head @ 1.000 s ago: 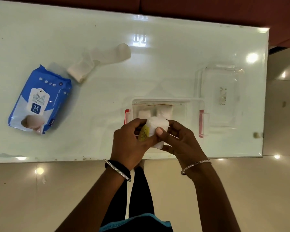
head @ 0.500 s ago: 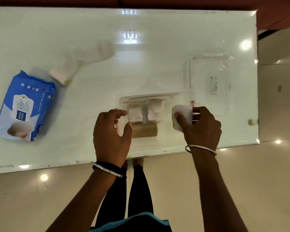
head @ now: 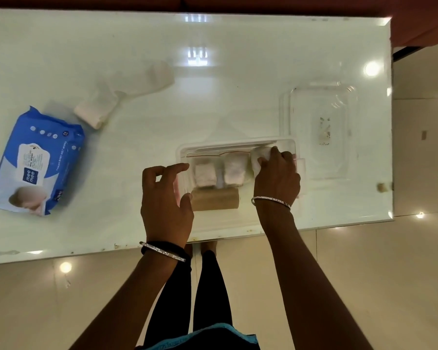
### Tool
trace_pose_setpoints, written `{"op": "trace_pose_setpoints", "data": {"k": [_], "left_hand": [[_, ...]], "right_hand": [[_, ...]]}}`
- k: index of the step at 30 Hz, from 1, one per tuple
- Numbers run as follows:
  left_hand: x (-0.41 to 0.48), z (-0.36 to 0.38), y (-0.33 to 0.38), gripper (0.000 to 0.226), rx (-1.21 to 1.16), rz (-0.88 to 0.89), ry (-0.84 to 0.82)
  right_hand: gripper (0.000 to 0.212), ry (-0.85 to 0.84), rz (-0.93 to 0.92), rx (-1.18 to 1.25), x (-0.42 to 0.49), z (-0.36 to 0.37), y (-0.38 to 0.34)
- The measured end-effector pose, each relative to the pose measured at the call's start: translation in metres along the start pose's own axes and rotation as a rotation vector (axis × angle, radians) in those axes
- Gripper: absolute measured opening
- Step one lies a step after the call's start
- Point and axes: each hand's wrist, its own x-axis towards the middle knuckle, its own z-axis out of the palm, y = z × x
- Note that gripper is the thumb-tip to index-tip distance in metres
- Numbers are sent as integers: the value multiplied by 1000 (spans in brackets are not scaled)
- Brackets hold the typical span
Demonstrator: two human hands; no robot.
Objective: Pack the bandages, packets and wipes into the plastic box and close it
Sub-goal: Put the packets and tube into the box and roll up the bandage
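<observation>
Our right hand (head: 276,173) grips a white roll (head: 257,157) at the box's (head: 238,144) right end; left fingers (head: 177,168) spread loosely beside its left wall.

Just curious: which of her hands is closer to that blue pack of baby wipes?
Left. The left hand rests at the box's left end, nearer the blue wipes pack; the right hand is farther right.

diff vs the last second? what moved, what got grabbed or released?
The left hand let go of the white bandage roll and moved to the left end of the plastic box, fingers open. The right hand kept the roll and carried it right and down into the box's right end. Unchanged: wipes pack, loose bandage, lid, brown roll in the box.
</observation>
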Motion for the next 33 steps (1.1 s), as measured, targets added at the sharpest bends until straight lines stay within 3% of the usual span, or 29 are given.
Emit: {"op": "trace_pose_setpoints", "data": {"k": [6, 9, 13, 16, 20, 24, 33], "left_hand": [[5, -5, -1, 57, -40, 10, -30], [11, -15, -4, 43, -97, 26, -30], [38, -33, -12, 24, -260, -111, 46], [76, -50, -21, 18, -277, -196, 128], [126, -69, -35, 26, -106, -272, 257], [153, -79, -51, 41, 93, -513, 268], [181, -70, -69, 53, -26, -504, 242]], "right_hand": [[22, 151, -18, 28, -4, -3, -4], [15, 149, -87, -47, -4, -1, -5], [13, 78, -111, -147, -3, -9, -8], [10, 148, -139, -30, -7, -26, -13], [9, 178, -311, 241, -13, -41, -37], [6, 198, -442, 396, -15, -44, -77], [8, -38, -709, 433, 0, -26, -174]]}}
